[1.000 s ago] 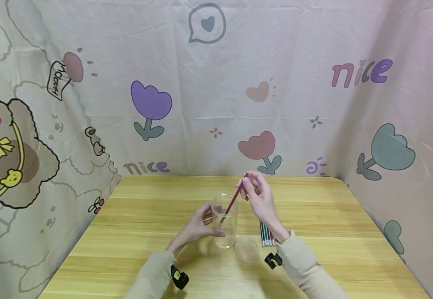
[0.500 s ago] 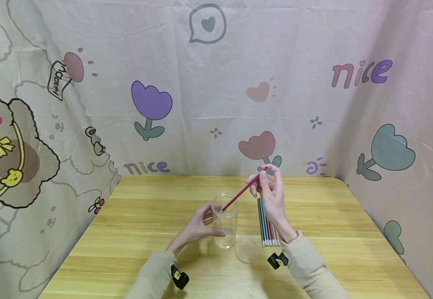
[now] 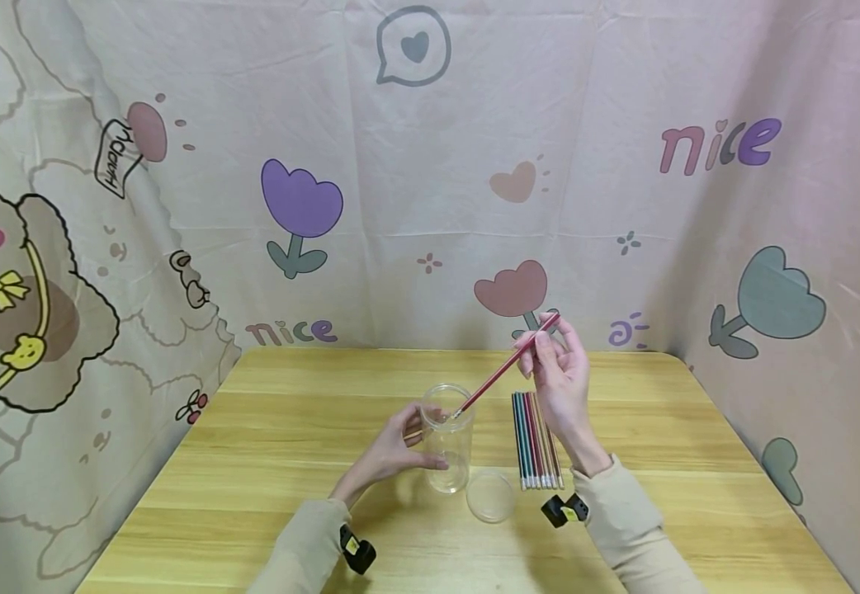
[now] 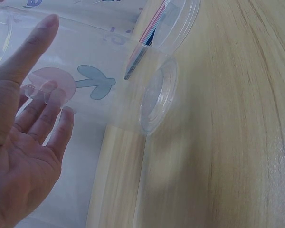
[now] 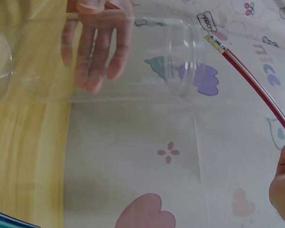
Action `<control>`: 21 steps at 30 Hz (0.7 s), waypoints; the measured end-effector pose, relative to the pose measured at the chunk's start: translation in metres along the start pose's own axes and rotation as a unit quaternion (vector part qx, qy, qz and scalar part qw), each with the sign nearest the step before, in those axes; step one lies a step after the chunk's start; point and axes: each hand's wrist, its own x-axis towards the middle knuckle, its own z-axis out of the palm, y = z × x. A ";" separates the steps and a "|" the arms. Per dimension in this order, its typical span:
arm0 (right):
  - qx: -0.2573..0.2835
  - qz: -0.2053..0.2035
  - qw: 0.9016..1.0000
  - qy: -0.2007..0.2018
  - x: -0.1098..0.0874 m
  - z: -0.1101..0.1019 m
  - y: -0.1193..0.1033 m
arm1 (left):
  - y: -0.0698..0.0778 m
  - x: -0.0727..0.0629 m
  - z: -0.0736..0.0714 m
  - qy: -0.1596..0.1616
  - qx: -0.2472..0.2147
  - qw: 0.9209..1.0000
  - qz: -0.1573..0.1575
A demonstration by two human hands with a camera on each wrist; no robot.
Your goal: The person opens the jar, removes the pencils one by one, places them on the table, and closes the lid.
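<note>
A clear plastic jar (image 3: 456, 466) stands upright on the table, with its mouth uncovered. My left hand (image 3: 385, 452) grips it from the left, thumb in front and fingers behind. Right of the jar, my right hand (image 3: 565, 384) pinches a red pencil (image 3: 506, 368) near its upper end. The pencil slants down to the left, and its eraser end (image 5: 215, 42) is just outside the jar's mouth in the right wrist view. In the left wrist view, the left hand (image 4: 31, 156) shows beside the jar wall, and nothing is visible inside the jar.
A round clear lid (image 3: 490, 498) lies on the wooden table (image 3: 289, 462) just right of the jar's base. Several pencils (image 3: 536, 454) lie side by side under the right forearm's left side, eraser ends toward me. A patterned cloth (image 3: 415, 181) hangs behind the table.
My right hand has moved up and to the right, drawing the red pencil's eraser end from inside the jar up to its mouth. The left hand and jar have stayed still.
</note>
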 end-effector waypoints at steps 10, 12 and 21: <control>0.030 -0.026 0.999 0.032 0.009 -0.013 -0.009 | 0.003 0.000 0.001 -0.002 -0.009 1.000 0.000; 0.020 -0.029 0.999 0.041 0.011 -0.015 -0.011 | 0.003 0.000 0.001 -0.001 -0.009 1.000 0.000; -0.066 -0.040 0.994 0.076 0.019 -0.027 -0.012 | 0.003 0.000 0.001 -0.002 -0.007 1.000 0.008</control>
